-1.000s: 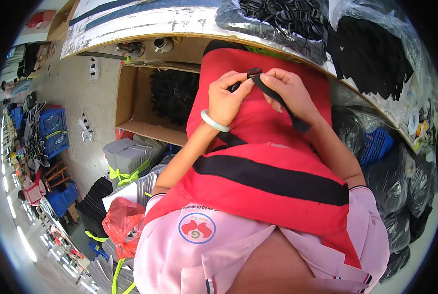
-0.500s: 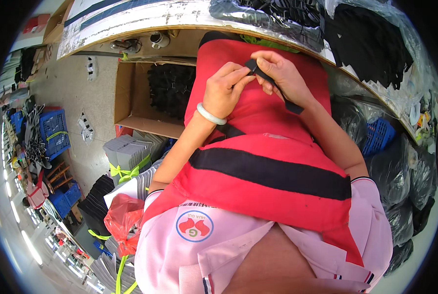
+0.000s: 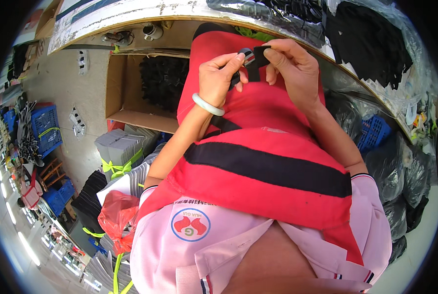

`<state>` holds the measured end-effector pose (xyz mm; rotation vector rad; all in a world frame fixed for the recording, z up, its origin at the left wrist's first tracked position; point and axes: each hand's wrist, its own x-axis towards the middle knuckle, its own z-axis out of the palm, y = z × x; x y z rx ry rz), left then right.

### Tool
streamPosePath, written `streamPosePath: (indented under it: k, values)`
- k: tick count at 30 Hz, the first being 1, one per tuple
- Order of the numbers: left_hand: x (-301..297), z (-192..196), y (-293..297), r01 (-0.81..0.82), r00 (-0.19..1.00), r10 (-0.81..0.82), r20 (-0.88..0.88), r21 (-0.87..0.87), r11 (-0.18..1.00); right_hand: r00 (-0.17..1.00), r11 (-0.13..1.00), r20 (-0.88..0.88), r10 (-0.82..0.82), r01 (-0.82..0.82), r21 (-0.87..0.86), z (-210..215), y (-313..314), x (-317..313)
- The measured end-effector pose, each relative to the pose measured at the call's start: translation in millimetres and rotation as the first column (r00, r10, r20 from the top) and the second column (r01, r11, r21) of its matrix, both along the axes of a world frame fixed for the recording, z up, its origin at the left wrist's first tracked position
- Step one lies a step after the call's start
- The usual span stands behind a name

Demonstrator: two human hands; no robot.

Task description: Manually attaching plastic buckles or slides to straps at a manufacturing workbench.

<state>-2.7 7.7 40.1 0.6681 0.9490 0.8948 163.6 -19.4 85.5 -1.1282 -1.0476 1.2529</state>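
A short black strap (image 3: 253, 73) is stretched between my two hands, above the red apron (image 3: 273, 105) on my lap. My left hand (image 3: 218, 78), with a pale bangle on its wrist, pinches the strap beside a small shiny piece (image 3: 249, 58), buckle-like, though its exact kind is unclear. Between thumb and fingers, my right hand (image 3: 293, 66) grips the strap's flat upper end. One part of the strap hangs down between the hands; another part is hidden behind my left fingers.
Black pieces fill an open cardboard box (image 3: 125, 110) left of my lap. Ahead, the worktable (image 3: 130, 19) carries a pile of black strips (image 3: 368, 44) and plastic-wrapped goods. Tied grey stacks (image 3: 118, 149) and a red plastic bag (image 3: 116, 215) lie at left. Dark bags (image 3: 390, 171) and a blue crate (image 3: 374, 133) are at right.
My hands have moved apart, and the strap's loose end no longer trails below my right hand. The shiny piece has come into sight at my left fingertips.
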Motion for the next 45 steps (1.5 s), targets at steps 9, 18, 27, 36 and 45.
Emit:
streamPosePath:
  k: [9, 18, 27, 36, 45]
  values:
    - [0, -3, -11, 0.035, 0.984, 0.003, -0.179, 0.211, 0.977, 0.988, 0.891, -0.018, 0.155, -0.147, -0.429, -26, -2, 7]
    - [-12, 0, -11, 0.065, 0.972, 0.067, -0.226, 0.531, 0.845, 0.984, 0.920, -0.168, 0.060, -0.120, -0.372, -18, -1, 1]
    - [-21, 12, -22, 0.267, 0.938, 0.003, -0.348, 0.727, 0.633, 0.950, 0.920, 0.055, 0.307, -0.282, -0.271, -19, -3, 18]
    - [-27, 25, -31, 0.357, 0.919, -0.089, -0.384, 0.716, 0.599, 0.941, 0.866, -0.203, 0.270, -0.330, -0.376, -15, -2, 19]
    - [-39, 31, -38, 0.329, 0.910, -0.086, -0.405, 0.581, 0.744, 0.983, 0.953, -0.126, 0.135, -0.163, -0.257, -24, -1, 2]
